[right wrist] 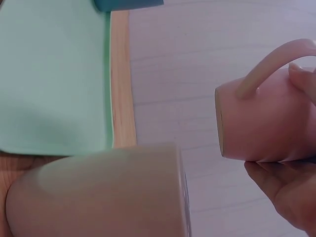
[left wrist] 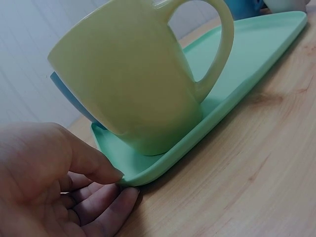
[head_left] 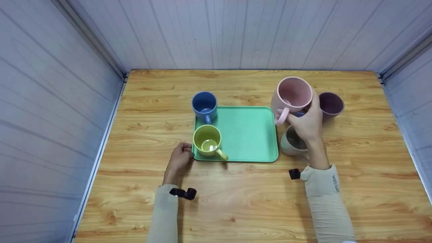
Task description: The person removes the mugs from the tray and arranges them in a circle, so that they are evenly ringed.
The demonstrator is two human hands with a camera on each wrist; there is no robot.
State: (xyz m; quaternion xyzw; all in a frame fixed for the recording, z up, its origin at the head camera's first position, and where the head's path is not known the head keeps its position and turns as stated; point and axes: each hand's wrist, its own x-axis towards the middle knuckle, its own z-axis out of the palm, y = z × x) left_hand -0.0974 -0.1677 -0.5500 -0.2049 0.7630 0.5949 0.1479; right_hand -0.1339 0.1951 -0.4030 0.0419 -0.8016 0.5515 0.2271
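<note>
Head view: the right hand (head_left: 308,125) grips the pink mug (head_left: 293,96), lifted and tilted just beyond the green tray's (head_left: 248,135) far right corner, above a beige mug (head_left: 292,143). The left hand (head_left: 180,158), fingers loosely curled, pinches the tray's near left corner beside the yellow mug (head_left: 207,141).

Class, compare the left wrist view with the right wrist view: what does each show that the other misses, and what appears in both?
Only the left wrist view shows the yellow mug standing on the tray, and the left hand pinching the tray's near corner. Only the right wrist view shows the pink mug gripped by the right hand, lifted off the table, and a beige mug below it. Both show the green tray and the wooden table.
</note>
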